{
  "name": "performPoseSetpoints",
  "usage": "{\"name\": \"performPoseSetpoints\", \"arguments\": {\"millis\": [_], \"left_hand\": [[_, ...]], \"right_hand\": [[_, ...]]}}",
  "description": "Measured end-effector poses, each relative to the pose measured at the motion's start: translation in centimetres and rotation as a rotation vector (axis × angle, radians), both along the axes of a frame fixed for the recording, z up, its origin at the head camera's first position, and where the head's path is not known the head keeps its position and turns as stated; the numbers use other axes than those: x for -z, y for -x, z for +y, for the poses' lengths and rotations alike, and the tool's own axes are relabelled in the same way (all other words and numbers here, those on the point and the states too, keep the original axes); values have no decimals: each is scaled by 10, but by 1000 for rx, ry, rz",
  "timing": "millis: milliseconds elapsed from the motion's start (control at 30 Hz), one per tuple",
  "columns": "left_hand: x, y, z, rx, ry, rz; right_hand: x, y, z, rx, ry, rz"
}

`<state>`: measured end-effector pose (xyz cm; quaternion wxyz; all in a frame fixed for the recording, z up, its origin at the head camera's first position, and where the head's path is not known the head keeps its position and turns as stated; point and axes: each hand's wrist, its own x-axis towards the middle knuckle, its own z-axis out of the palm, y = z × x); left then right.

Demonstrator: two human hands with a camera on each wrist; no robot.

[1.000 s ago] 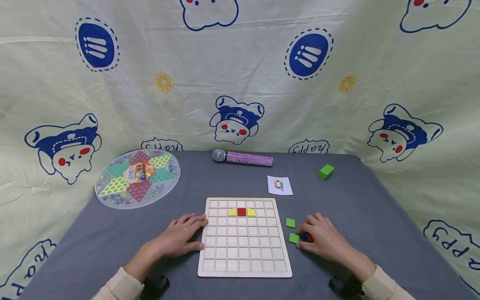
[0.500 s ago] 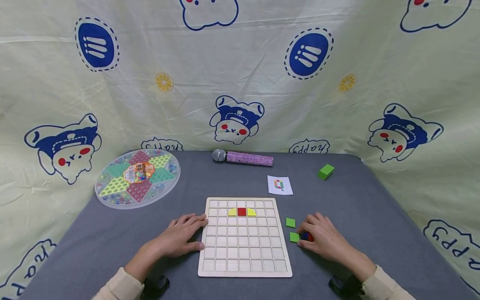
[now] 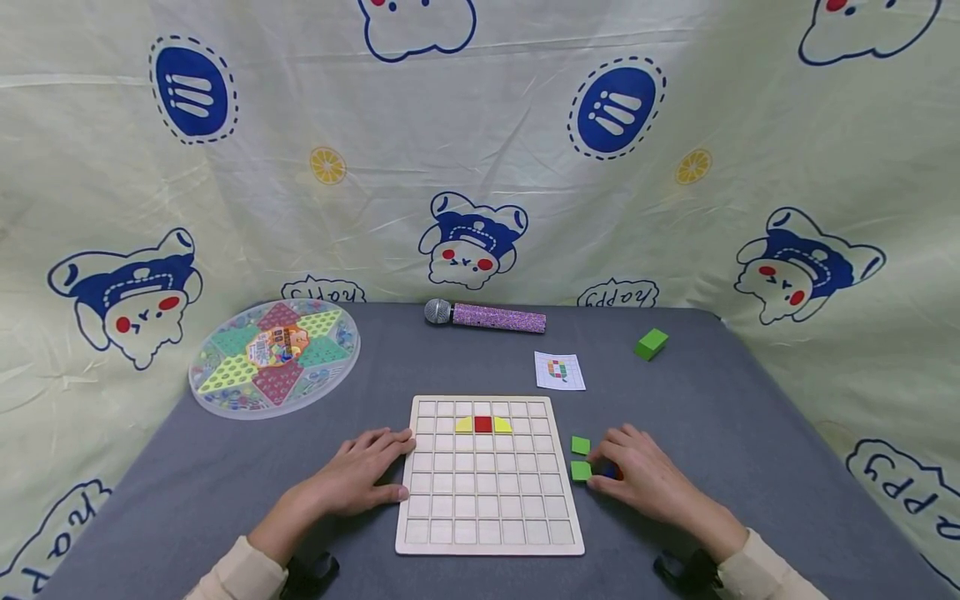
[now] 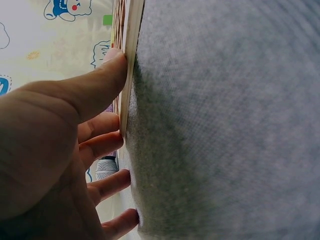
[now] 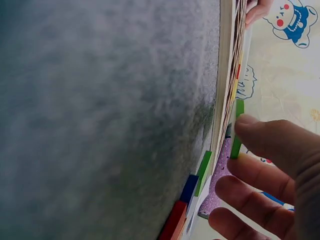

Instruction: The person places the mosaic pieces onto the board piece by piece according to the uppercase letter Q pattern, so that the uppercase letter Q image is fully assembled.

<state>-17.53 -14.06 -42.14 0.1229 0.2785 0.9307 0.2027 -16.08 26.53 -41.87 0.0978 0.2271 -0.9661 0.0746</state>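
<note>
A pale wooden grid board lies on the table, with a red square between two yellow pieces in one row. My left hand rests its thumb and fingertips against the board's left edge. Right of the board, my right hand pinches a green square tile between thumb and index finger, raised off the cloth. Beyond it lies a second green tile. Blue and red blocks sit below that hand, mostly hidden in the head view.
Behind the board lies a small pattern card. A glittery purple microphone is at the table's far edge. To the left is a round checkers-patterned case, and a green block stands at the far right.
My right hand has shifted slightly left, taking the nearer green tile up off the table toward the board's edge. My left hand has stayed in place.
</note>
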Motion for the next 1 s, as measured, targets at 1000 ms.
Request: {"name": "performPoseSetpoints", "arguments": {"millis": [1000], "left_hand": [[1,1,-1,7,-13,8]], "right_hand": [[-14,42,-77,-197,-2,27]]}}
